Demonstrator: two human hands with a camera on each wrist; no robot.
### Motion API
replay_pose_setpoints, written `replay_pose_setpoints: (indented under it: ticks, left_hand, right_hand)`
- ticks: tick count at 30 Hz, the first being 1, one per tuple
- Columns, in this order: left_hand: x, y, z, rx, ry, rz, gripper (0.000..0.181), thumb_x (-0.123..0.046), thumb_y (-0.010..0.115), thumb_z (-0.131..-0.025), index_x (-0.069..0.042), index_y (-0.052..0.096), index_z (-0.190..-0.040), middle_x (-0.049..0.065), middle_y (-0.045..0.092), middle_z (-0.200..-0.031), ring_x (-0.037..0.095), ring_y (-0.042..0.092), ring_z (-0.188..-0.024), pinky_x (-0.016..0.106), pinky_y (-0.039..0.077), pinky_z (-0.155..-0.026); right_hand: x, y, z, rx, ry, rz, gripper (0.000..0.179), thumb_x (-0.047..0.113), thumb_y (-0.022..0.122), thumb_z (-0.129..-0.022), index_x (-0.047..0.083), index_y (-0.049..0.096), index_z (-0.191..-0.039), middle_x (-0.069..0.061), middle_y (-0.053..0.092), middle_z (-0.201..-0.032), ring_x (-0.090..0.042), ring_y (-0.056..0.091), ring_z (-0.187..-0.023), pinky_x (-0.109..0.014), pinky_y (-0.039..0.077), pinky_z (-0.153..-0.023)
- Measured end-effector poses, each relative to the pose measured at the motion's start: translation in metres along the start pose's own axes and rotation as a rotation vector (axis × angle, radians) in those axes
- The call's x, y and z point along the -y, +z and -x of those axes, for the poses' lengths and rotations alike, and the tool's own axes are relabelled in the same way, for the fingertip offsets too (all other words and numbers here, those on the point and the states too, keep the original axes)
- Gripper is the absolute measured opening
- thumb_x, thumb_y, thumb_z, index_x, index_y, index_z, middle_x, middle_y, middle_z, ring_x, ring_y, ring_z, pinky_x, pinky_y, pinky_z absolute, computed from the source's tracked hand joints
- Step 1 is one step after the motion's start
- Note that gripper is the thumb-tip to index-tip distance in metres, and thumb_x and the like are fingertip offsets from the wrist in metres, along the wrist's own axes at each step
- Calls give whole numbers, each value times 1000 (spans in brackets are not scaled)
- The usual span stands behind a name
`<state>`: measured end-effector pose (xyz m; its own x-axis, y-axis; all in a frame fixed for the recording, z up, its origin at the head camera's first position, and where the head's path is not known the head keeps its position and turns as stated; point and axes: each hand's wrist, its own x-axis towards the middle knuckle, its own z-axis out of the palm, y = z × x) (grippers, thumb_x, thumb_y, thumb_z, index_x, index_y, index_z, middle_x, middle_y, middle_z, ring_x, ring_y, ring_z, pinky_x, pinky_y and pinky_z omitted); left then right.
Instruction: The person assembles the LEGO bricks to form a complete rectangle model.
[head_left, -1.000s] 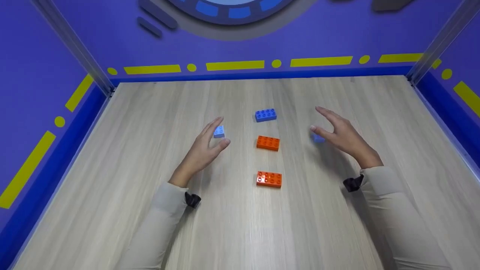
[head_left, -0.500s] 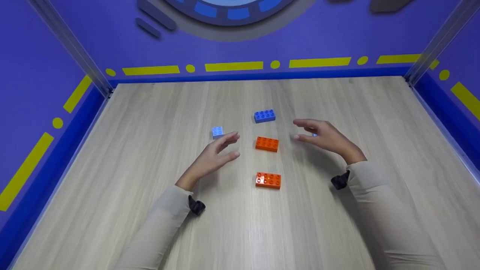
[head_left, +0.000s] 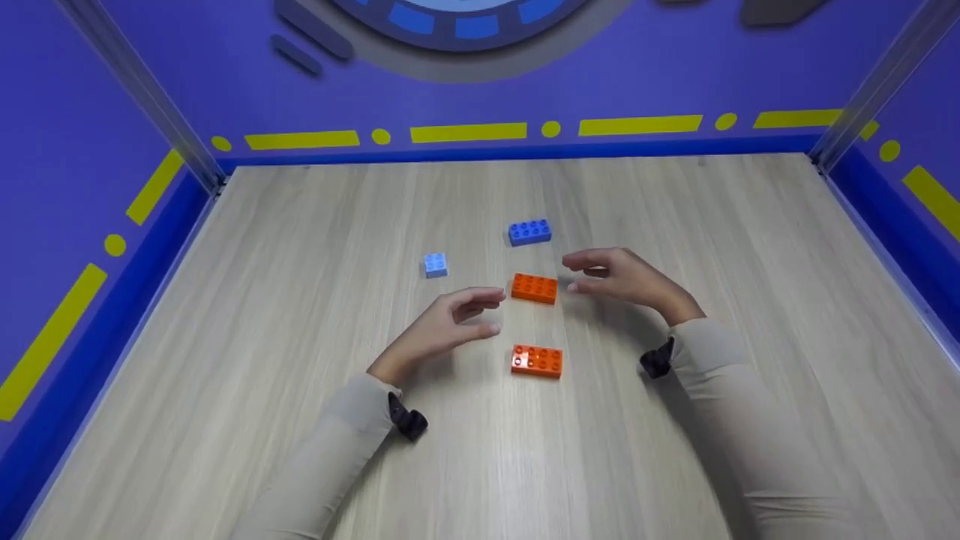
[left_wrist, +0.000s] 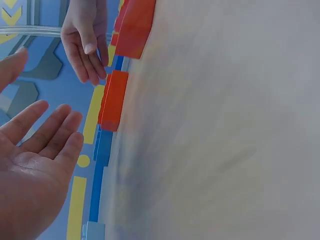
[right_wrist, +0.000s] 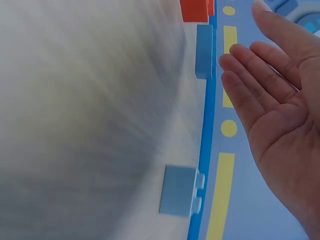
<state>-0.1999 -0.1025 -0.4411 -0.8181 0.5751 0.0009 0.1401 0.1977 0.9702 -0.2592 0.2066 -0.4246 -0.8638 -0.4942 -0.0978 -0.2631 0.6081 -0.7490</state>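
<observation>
My left hand (head_left: 439,330) hovers with loosely bent fingers and nothing in its grasp, left of two orange toy bricks. The farther orange brick (head_left: 535,289) lies between both hands; the nearer orange brick (head_left: 537,361) is below it. Just right of the farther one is my right hand (head_left: 626,277), also holding nothing, thumb apart from the fingers. A blue brick (head_left: 529,232) lies behind the orange ones. Left of it sits a small light blue brick (head_left: 435,265). Another small light blue brick (right_wrist: 178,190) shows in the right wrist view; in the head view the right hand hides it.
The pale wooden table (head_left: 480,480) is bounded by a purple-blue back wall (head_left: 480,97) with yellow marks and by side walls. Metal posts (head_left: 142,82) stand at the back corners. Each wrist wears a small black camera mount (head_left: 409,420).
Both hands have moved inward and toward the person, nearer the orange bricks, with the fingers bending a little more. The left light blue brick has come into full view. The bricks stay put.
</observation>
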Motion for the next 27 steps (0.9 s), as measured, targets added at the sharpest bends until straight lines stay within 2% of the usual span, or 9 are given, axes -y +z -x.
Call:
replay_pose_setpoints:
  ticks: [10,18,27]
  left_hand:
    - [10,16,-6,87,-60,-49,55,-23,74,-84,-12,55,-135,6,58,-135,18,56,-123,32,41,-107]
    - [14,27,-10,139,-95,-41,50,-18,75,-83,-11,60,-131,6,62,-130,18,59,-120,31,43,-105]
    - [13,34,-13,163,-69,-122,44,-16,77,-80,-12,66,-123,1,67,-122,10,60,-111,28,45,-100]
  right_hand:
    - [5,14,-12,34,10,4,49,21,69,-89,3,57,-132,-13,59,-134,-29,55,-123,-45,42,-106]
    - [8,23,-19,38,-1,51,45,19,70,-88,4,60,-129,-12,62,-128,-28,59,-115,-45,46,-101]
    - [10,29,-25,30,-28,90,44,18,73,-85,4,62,-126,-13,64,-123,-27,59,-109,-43,48,-98]
